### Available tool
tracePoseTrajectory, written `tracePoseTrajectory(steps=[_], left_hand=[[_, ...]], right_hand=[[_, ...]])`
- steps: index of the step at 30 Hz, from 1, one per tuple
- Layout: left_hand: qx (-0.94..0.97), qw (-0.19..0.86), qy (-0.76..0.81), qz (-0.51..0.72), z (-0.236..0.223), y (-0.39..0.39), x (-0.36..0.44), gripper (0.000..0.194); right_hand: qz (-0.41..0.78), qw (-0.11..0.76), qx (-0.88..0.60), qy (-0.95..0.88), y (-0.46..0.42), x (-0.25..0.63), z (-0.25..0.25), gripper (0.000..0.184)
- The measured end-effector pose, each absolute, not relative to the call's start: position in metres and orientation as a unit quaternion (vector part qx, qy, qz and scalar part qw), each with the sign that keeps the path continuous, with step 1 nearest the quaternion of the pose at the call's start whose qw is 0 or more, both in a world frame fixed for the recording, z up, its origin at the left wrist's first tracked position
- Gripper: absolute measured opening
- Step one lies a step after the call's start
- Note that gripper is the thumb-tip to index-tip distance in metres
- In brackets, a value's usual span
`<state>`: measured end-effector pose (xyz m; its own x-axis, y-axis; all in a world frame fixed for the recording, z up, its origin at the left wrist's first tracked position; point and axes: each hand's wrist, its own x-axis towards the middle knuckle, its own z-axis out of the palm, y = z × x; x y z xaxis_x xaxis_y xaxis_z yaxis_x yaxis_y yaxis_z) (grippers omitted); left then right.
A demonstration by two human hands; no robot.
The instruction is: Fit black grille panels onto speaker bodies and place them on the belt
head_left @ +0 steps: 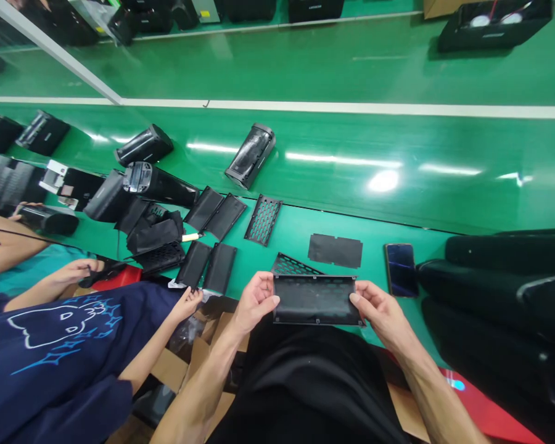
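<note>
Between my two hands is a black rectangular plastic panel (317, 301) with small screw holes along its edges. My left hand (259, 302) pinches its left end, thumb on top. On the opposite end, my right hand (379, 308) grips with the thumb over the face. Partly hidden behind the panel lies a black perforated grille (296, 265). Just beyond it, a flat black sheet (335, 250) with notched edges rests on the green table. Another black grille (263, 219) lies farther off to the left.
A smartphone (401, 270) lies right of my right hand, beside a large black bag-like object (499, 296). A co-worker's hand (187, 305) touches black panels (219, 266) on the left. Black speaker housings stand around, one (250, 155) on the green belt (333, 135).
</note>
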<state>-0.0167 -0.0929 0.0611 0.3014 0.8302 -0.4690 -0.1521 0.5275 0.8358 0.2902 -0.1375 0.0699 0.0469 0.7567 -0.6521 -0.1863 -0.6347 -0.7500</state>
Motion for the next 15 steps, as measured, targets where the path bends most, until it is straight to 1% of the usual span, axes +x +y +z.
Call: tracePoseTrajectory(steps=[6, 15], left_hand=[[0.331, 0.733, 0.487, 0.342, 0.0619, -0.0925, -0.0154, 0.050], [0.328, 0.738, 0.485, 0.337, 0.0653, -0.0914, -0.0129, 0.049]], right_hand=[[0.666, 0.368, -0.615, -0.208, -0.1329, 0.2876, 0.0747, 0.045], [0.665, 0.365, -0.620, -0.201, -0.1380, 0.2883, 0.0657, 0.046]])
